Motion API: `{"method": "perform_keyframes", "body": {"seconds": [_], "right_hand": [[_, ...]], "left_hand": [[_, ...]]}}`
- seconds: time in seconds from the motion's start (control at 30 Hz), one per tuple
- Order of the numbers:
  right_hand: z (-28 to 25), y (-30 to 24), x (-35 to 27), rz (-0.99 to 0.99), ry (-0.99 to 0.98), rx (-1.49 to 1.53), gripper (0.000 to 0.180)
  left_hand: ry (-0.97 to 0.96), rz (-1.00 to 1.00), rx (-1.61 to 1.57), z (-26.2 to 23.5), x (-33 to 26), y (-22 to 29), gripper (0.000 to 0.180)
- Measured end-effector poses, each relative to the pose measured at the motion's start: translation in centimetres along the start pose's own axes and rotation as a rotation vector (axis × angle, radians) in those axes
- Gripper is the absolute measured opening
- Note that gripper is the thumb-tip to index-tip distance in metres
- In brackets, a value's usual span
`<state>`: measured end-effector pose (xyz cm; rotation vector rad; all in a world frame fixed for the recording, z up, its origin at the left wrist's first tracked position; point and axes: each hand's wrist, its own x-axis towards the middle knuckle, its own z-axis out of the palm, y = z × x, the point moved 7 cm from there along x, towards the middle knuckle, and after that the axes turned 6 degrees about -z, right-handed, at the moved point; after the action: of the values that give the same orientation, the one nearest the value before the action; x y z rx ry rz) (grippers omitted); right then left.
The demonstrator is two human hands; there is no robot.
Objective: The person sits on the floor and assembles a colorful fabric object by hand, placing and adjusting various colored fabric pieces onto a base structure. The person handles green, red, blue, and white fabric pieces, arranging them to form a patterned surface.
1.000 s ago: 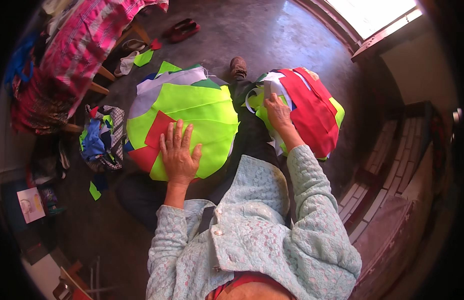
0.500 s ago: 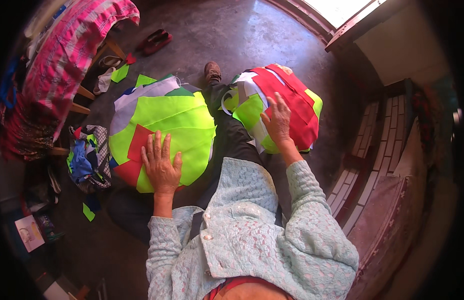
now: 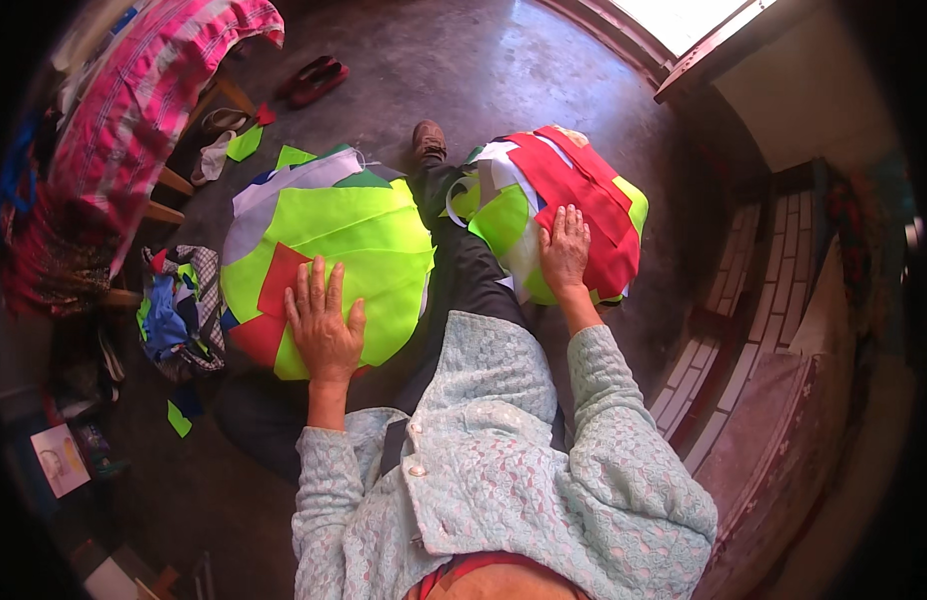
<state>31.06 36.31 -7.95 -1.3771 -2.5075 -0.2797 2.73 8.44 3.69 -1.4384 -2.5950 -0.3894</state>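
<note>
My left hand (image 3: 327, 322) lies flat with fingers spread on a rounded, lime-green fabric bundle (image 3: 369, 240). Under its fingertips is a red cloth patch (image 3: 281, 277), and grey-lilac cloth covers the bundle's far left side. My right hand (image 3: 566, 250) rests flat, fingers stretched out, on a second rounded bundle covered with red cloth strips (image 3: 602, 208). Lime-green and white cloth pieces show on that bundle's left side, with a pale loop (image 3: 458, 200) sticking out there. Neither hand grips anything. What lies beneath the cloth layers is hidden.
At the left, a pink checked cloth (image 3: 124, 140) drapes over wooden furniture. A checked bag (image 3: 184, 312) with cloth scraps sits below it. Dark red shoes (image 3: 316, 82) stand on the floor farther off. White brick-like strips (image 3: 724, 340) line the right side.
My right hand has come slightly nearer and right, and its fingers have drawn closer together on the red cloth. My left hand stays on the lime-green bundle.
</note>
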Motion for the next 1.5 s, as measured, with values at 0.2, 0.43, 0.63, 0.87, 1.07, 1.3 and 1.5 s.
{"method": "perform_keyframes", "body": {"seconds": [0.2, 0.43, 0.63, 0.87, 1.07, 1.3, 1.5], "right_hand": [[0.2, 1.0, 0.1, 0.010, 0.007, 0.082, 0.045], [-1.0, 3.7, -0.1, 0.254, 0.181, 0.643, 0.040], [-1.1, 8.0, -1.2, 0.610, 0.321, 1.002, 0.039], [-2.5, 2.8, 0.2, 0.296, 0.028, 0.920, 0.028], [-4.5, 0.9, 3.0, 0.117, 0.165, 0.467, 0.035], [-2.0, -0.6, 6.2, -0.083, 0.021, 0.095, 0.046], [-0.1, -1.8, 8.0, -0.153, -0.068, -0.084, 0.021]], "left_hand": [[0.020, 0.003, 0.006, 0.1, 0.0, 0.1, 0.054], [0.016, 0.004, 0.006, 0.2, -0.1, -0.2, 0.054], [0.026, 0.007, -0.003, 0.1, -0.1, -0.1, 0.054], [0.031, 0.001, -0.031, -0.1, 0.0, -0.1, 0.053], [0.038, -0.006, -0.036, 0.0, -0.2, -0.3, 0.054], [0.035, 0.001, -0.021, -0.1, 0.0, -0.1, 0.053], [0.035, -0.008, -0.017, -0.1, -0.1, -0.2, 0.053]]}}
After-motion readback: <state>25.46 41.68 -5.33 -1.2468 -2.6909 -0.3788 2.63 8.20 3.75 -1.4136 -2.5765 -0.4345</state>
